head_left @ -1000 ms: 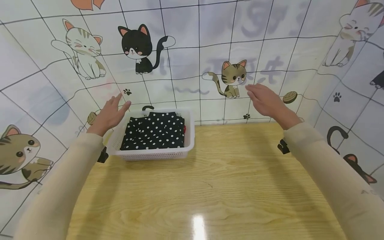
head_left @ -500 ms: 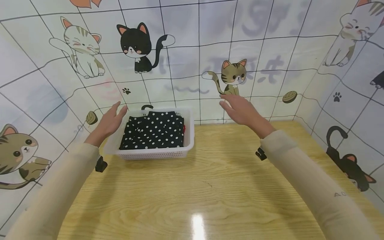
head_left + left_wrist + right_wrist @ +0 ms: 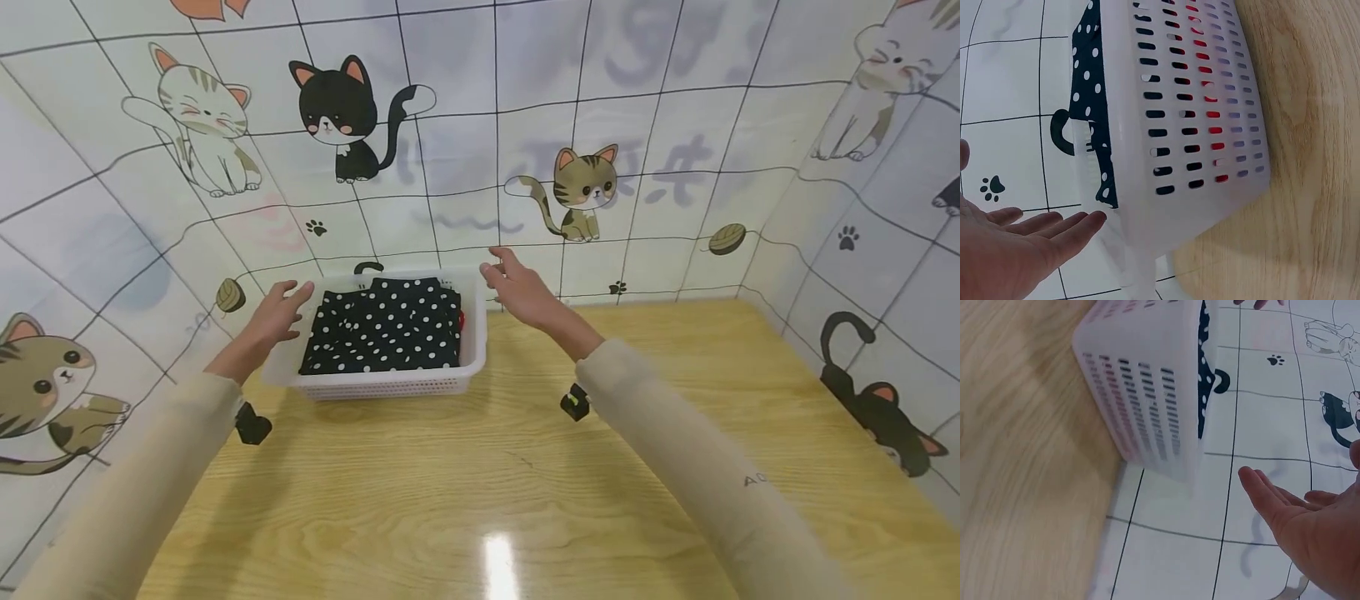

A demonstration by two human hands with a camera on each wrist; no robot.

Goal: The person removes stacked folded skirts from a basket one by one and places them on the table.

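A white plastic basket (image 3: 390, 385) with slotted walls stands at the back left of the table. Folded black cloth with white polka dots (image 3: 386, 329) fills it, and a bit of red (image 3: 462, 321) shows at its right side. My left hand (image 3: 277, 321) is at the basket's left end, fingers loosely spread near the rim. Just off the right end is my right hand (image 3: 525, 292), its fingers relaxed and pointing toward the basket. Neither hand holds anything. Through the slots in the left wrist view, red material (image 3: 1210, 112) shows below the dotted cloth.
The wooden table (image 3: 420, 483) reaches back to a wall covering (image 3: 465, 158) printed with cartoon cats and grid lines. Similar covering rises on the left and right sides. A small black device (image 3: 252, 423) shows under the left wrist, another black device (image 3: 576, 402) under the right.
My right hand has swept left from over the table's right side to the basket's right end. My left hand has lowered slightly toward the left end. The basket stays put.
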